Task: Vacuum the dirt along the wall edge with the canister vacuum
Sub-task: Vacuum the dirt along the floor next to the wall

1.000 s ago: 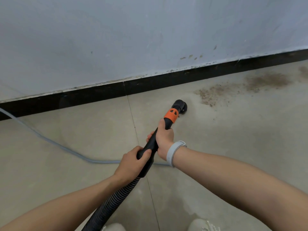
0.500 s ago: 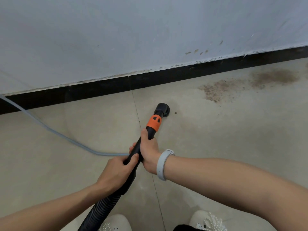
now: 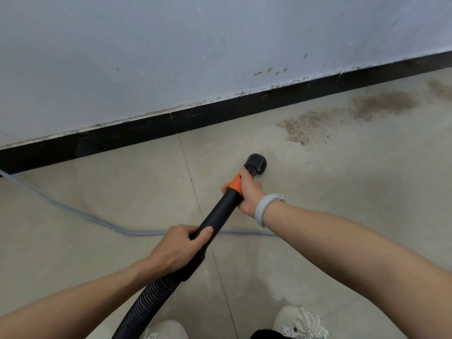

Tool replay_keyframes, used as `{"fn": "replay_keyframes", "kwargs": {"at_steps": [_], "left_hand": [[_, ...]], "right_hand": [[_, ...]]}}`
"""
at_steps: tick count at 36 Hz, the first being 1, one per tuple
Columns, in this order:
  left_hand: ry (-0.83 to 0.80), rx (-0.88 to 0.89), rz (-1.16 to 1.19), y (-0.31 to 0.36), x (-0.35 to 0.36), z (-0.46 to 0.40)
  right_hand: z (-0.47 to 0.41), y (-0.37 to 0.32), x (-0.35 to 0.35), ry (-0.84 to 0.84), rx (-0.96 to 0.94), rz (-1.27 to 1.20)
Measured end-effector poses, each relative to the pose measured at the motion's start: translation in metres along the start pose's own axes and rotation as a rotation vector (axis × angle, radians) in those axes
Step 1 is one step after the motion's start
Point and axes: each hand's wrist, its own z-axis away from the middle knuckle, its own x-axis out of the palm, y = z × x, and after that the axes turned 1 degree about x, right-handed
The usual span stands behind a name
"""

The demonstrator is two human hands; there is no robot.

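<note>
Pale tiled floor [image 3: 342, 216] runs up to a black skirting board [image 3: 122, 140] under a scuffed grey-white wall [image 3: 171, 45].

Right hand [image 3: 247, 192] is wrapped round the wand [image 3: 220, 214] at its orange collar [image 3: 235, 184], just behind the nozzle. A pale wristband [image 3: 265, 206] sits on that wrist. Left hand [image 3: 178, 248] is curled round the lower end of the wand, where the ribbed black hose [image 3: 146, 297] joins it; the thumb lies over the top.

Nozzle [image 3: 255, 162] is round and black, apparently down on the tile; contact cannot be confirmed. It sits clear of the skirting.

Dirt [image 3: 308, 128] lies to the nozzle's right, a brown gritty patch near the skirting. A denser smear [image 3: 384, 102] lies further right. None of it is under the nozzle.

Grey cable [image 3: 73, 211] trails from the left along the floor and passes under the wand between the hands. Two pale shoes [image 3: 298, 321] show at the bottom edge.

Risks, as judgement:
- A fast sideways sweep may scatter grit rather than lift it.
- The cable could snag the hose or a foot when stepping right.
- The small nozzle covers little ground, so the strip against the skirting is easily missed.
</note>
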Motion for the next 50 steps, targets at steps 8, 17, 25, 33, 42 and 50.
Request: {"fn": "replay_keyframes", "kwargs": {"at_steps": [8, 17, 25, 33, 42, 50], "left_hand": [[0.015, -0.075, -0.007, 0.017, 0.004, -0.009], [-0.005, -0.007, -0.181, 0.068, 0.033, -0.049], [-0.090, 0.125, -0.325, 0.107, 0.075, -0.076], [-0.020, 0.089, -0.368, 0.105, 0.061, -0.090], [0.033, 0.015, -0.474, 0.045, -0.013, -0.080], [0.045, -0.001, -0.404, 0.038, -0.028, -0.076]], "right_hand": [[-0.019, -0.008, 0.014, 0.150, -0.108, 0.110], [-0.031, -0.056, -0.038, 0.307, -0.146, 0.089], [-0.041, -0.083, -0.110, 0.406, -0.156, -0.087], [-0.055, -0.091, -0.087, 0.273, -0.159, -0.204], [-0.044, -0.046, -0.005, 0.175, -0.065, -0.115], [-0.019, -0.035, 0.022, 0.167, 0.019, 0.032]]}}
